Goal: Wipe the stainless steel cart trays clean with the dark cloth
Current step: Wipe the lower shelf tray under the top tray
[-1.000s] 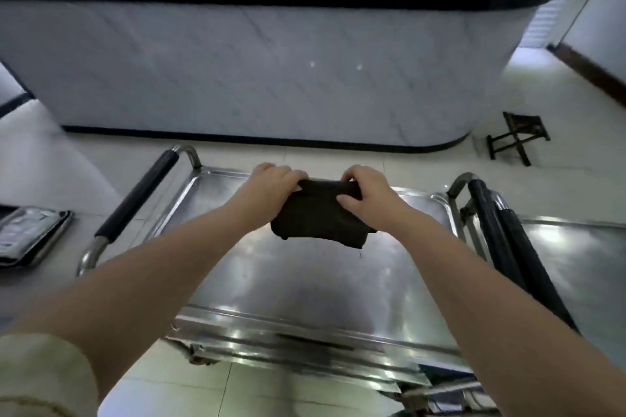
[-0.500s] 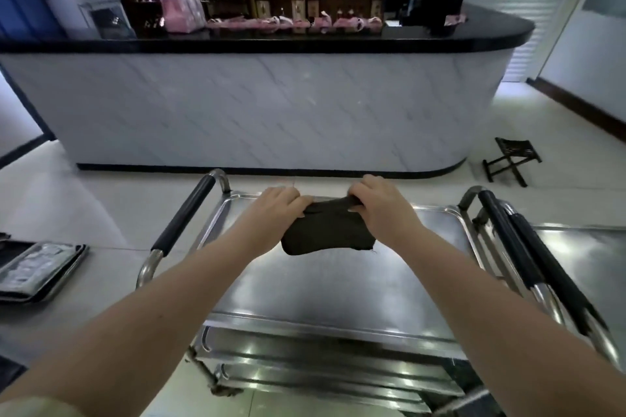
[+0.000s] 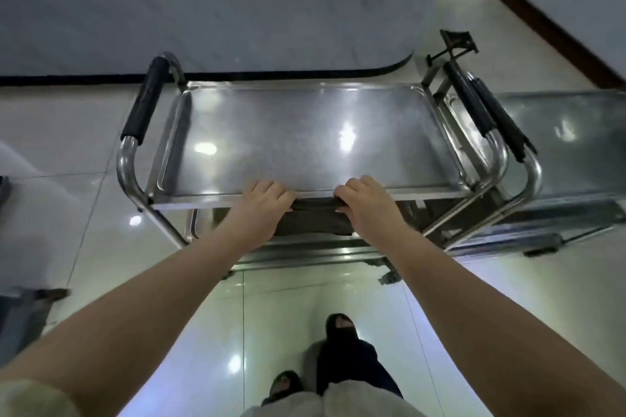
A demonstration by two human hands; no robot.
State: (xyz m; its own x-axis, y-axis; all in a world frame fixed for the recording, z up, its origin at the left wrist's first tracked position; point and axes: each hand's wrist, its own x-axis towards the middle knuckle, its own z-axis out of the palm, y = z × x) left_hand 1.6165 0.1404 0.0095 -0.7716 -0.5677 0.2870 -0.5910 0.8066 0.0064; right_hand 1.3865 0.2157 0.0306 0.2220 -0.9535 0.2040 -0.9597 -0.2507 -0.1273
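Observation:
The stainless steel cart's top tray [image 3: 305, 132] lies straight ahead of me, shiny and bare. A dark cloth [image 3: 313, 217] hangs just below the tray's near rim, stretched between both hands. My left hand [image 3: 262, 203] grips the cloth's left end with curled fingers at the rim. My right hand [image 3: 367, 201] grips its right end the same way. A lower tray [image 3: 305, 252] shows under the cloth, mostly hidden.
Black-padded handles stand at the cart's left [image 3: 145, 101] and right [image 3: 469, 100] ends. A second steel cart [image 3: 559, 152] sits close on the right. A marble counter [image 3: 203, 3] rises behind, a small folding stool [image 3: 455, 44] beside it. My feet [image 3: 342, 328] are on the tiled floor.
Both hands have drawn the cloth back from the far side of the top tray to its near rim. The view has tilted down toward the floor.

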